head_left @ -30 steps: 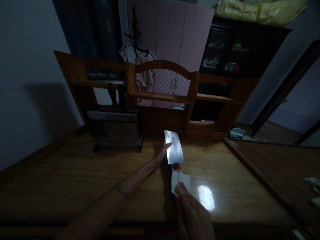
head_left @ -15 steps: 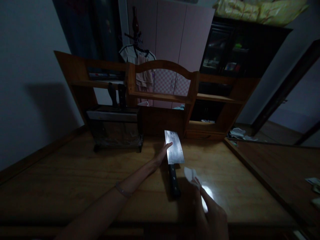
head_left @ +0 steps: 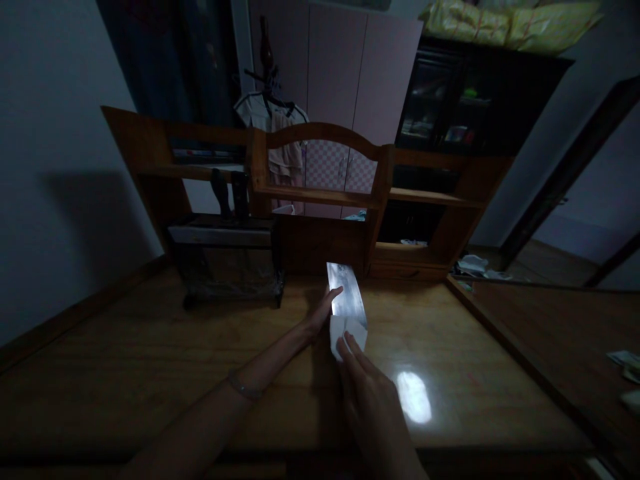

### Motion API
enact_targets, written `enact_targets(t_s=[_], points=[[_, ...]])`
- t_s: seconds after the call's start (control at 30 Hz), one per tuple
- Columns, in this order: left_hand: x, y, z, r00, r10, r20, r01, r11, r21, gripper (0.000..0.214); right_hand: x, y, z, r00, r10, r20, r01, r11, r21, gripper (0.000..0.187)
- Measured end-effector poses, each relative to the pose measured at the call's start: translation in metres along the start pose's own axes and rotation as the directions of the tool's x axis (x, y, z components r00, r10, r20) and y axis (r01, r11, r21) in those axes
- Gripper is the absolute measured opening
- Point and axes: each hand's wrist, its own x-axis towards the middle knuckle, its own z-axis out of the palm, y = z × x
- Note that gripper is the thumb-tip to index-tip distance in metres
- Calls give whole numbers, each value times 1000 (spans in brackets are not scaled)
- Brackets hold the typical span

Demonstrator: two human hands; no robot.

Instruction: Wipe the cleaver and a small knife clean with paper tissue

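A cleaver with a broad shiny blade is held above the wooden desk, its blade pointing away from me. My left hand grips the blade by its left edge, thumb lying on the upper face. In my right hand is a folded white tissue, its fingers pressing it against the lower part of the blade near the handle. The cleaver's black handle is hidden behind my right hand and the tissue.
A knife block with black-handled knives stands at the left on the desk. Behind rises a wooden shelf frame. A bright light reflection shows on the desktop at the right.
My right hand has moved left and up, bringing the tissue from beside the cleaver onto its blade and covering the handle. My left hand keeps its hold.
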Motion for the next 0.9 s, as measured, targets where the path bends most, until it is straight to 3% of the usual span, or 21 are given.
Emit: enact_targets(t_s=[0.17, 0.27, 0.4, 0.5, 0.63, 0.77, 0.83, 0.9], points=[[6, -2, -6, 997, 80, 15, -81, 996, 45, 52, -5, -4, -3, 996, -42, 83, 49, 995, -89, 74], [7, -1, -6, 998, 67, 7, -67, 997, 32, 51, -13, -7, -11, 985, -84, 154, 102, 988, -118, 78], [8, 0, -3, 1000, -4, -11, 4, 1000, 9, 52, -26, -6, -13, 969, -138, 203, 168, 976, -137, 74], [8, -2, -4, 1000, 14, -11, -14, 1000, 23, 50, -33, -2, -11, 966, -164, 201, 192, 972, -132, 69], [10, -4, -7, 996, 86, 8, -86, 996, 4, 47, -36, -2, -18, 966, -205, 157, 219, 973, -74, 56], [12, -4, -8, 999, 45, 6, -45, 999, 4, 49, -41, 0, -33, 972, -221, 83, 214, 973, 84, 49], [12, -3, -7, 1000, 13, 9, -13, 1000, -1, 50, -51, 10, -34, 983, -181, 19, 175, 969, 173, 47], [12, -3, -7, 1000, 30, 7, -30, 999, -14, 50, -65, 27, -31, 991, -33, -127, 63, 969, 241, 35]])
